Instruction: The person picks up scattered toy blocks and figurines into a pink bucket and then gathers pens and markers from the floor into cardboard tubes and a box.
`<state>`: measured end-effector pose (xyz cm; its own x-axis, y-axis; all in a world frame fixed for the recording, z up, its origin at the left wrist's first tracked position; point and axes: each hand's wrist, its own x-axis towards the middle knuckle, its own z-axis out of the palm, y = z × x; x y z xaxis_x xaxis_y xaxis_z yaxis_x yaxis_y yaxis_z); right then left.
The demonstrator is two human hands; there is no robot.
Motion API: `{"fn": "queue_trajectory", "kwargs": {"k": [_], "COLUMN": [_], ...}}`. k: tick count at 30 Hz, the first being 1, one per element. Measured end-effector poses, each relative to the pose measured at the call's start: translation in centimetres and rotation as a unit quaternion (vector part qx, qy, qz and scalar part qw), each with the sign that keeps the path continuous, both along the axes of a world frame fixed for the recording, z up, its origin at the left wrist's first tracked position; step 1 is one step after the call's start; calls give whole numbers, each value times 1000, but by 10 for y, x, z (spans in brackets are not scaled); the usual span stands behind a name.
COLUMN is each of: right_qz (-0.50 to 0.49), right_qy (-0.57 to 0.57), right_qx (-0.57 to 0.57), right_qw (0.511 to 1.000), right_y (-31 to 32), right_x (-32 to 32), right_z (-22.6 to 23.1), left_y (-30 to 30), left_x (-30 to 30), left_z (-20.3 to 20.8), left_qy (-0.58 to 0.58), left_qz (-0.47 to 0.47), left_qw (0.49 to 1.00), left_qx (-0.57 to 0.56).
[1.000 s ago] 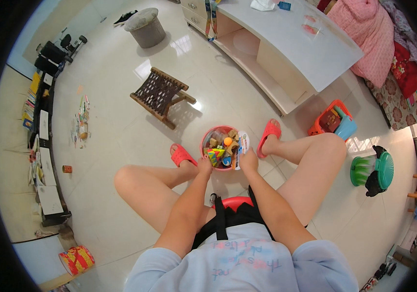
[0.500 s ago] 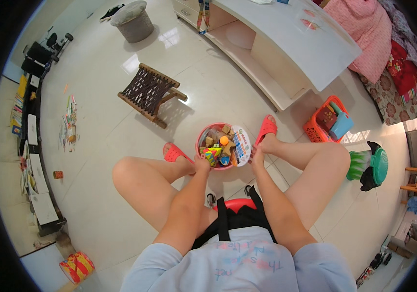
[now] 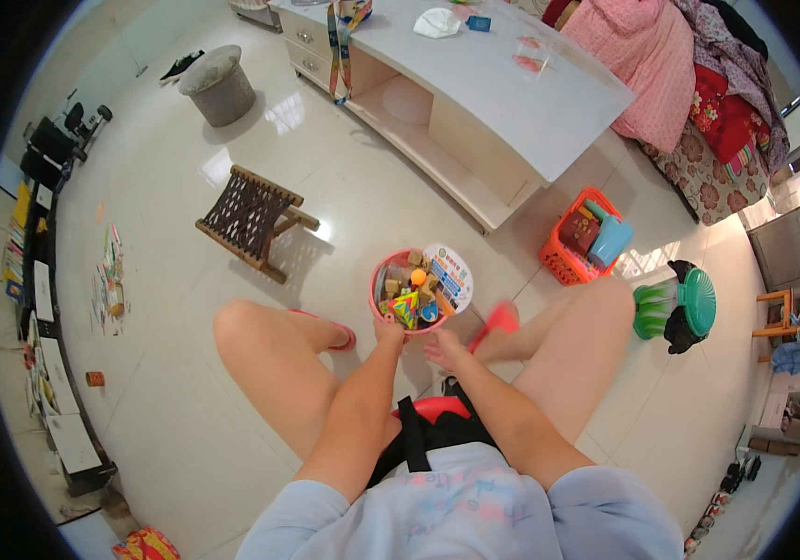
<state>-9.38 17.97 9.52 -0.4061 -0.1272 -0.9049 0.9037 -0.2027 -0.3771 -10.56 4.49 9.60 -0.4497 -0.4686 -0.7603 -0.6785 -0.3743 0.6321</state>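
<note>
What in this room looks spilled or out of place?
The scattered pile of thin, multicoloured items lies on the cream tiled floor, left of the wooden stool with a dark woven seat. It looks spilled, because no container holds it; the items are too small to identify.

A home, shown by its pink quilt, woven stool, and desk with drawers.

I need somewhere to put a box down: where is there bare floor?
Bare glossy pale floor tiles lie between the dark woven, wooden-framed stool and the long white desk, and between that stool and the scattered thin colourful items. Crowded: the round pink plastic bucket, heaped with toys, the left hand and right hand at its near side.
</note>
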Motion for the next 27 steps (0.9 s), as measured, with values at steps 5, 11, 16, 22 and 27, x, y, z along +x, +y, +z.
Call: {"fn": "queue_trajectory", "kwargs": {"k": [5,11,16,22,27], "right_qz": [-63,-306,-475,-603,-691], "right_qy": [-49,11,40,34,47], "right_qx": [-101,-117,20,139,132], "right_qw": [992,945,879,784,710], "right_y": [-3,-13,49,78,113], "right_x": [-13,-18,-40,-60,-87], "right_z": [-13,-6,-16,11,-8], "left_y": [13,13,77,73,84], "left_x": [-6,-6,-30,-34,-46], "left_z": [7,-27,34,32,32], "left_qy": [10,84,-1,8,9], "left_qz": [-65,-176,-256,-323,-337], "left_qw": [998,973,960,943,938], "left_qx": [-18,-127,109,74,78]}}
